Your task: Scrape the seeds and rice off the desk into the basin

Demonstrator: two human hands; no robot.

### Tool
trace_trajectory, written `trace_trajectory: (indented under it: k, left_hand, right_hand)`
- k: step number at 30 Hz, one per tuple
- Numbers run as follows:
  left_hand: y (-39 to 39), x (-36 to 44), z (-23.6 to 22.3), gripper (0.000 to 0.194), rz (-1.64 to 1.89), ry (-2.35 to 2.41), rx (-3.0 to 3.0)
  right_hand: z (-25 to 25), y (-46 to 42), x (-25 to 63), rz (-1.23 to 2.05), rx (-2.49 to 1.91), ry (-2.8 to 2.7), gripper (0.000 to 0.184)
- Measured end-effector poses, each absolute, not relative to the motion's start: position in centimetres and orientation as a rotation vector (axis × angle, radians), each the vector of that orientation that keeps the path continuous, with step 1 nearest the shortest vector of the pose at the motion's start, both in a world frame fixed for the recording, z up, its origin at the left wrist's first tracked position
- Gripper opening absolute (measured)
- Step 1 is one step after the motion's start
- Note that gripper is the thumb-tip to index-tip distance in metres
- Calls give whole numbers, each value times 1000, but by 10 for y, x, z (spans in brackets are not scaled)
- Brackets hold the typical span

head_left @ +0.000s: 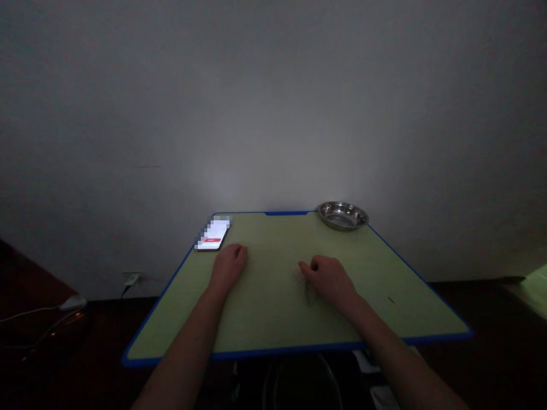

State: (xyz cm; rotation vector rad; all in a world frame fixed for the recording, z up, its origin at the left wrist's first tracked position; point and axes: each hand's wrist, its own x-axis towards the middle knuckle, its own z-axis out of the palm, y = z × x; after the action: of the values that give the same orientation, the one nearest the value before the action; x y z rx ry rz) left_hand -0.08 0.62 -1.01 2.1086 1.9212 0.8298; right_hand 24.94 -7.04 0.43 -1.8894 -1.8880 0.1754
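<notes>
My left hand (231,263) rests closed on the left half of the pale green table (273,319), just below the phone, and nothing shows in its fingers. My right hand (331,277) lies on the right half with fingers curled and the thumb pointing left. Beneath and beside that thumb is a faint, thin, see-through patch (310,293); whether it is an object or a mark on the surface is unclear. The curled right fingers hide whatever they may hold.
A phone (212,235) with a lit screen lies at the table's far left. The shiny metal bowl (342,216) stands at the far right corner. A small brown sliver (391,300) lies right of my right hand. The grey wall (273,114) rises behind the blue-edged table.
</notes>
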Motion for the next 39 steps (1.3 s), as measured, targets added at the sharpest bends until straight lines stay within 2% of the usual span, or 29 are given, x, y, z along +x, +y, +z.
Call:
trace_trajectory:
  k: [9, 14, 17, 20, 22, 26, 29, 32, 39]
  left_hand:
    - [7, -2, -11, 34, 856, 1926, 2084]
    - [9, -2, -14, 34, 872, 1923, 2101]
    - [10, -1, -15, 33, 882, 1927, 2109]
    - [9, -1, -15, 32, 883, 1931, 2117]
    - [9, 0, -15, 32, 878, 1927, 2125]
    - [7, 0, -14, 30, 874, 1929, 2131]
    - [6, 1, -14, 29, 873, 1930, 2135]
    - [6, 0, -14, 29, 873, 1923, 2143]
    - [6, 0, -14, 30, 860, 1927, 2148]
  right_hand:
    - [11, -52, 252, 256, -1941, -1844, 47]
    - [25, -61, 272, 585, -1915, -1725, 49]
    - [37, -73, 289, 823, -1734, -1552, 41]
    - [46, -88, 302, 1047, -1457, -1382, 22]
    - [47, -98, 304, 1097, -1372, -1378, 20]
    - [40, -111, 287, 1036, -1547, -1601, 19]
    - [33, -114, 266, 781, -1705, -1809, 23]
    - [25, -113, 244, 532, -1649, -1969, 27]
    - [9, -94, 226, 412, -1692, -2071, 21]
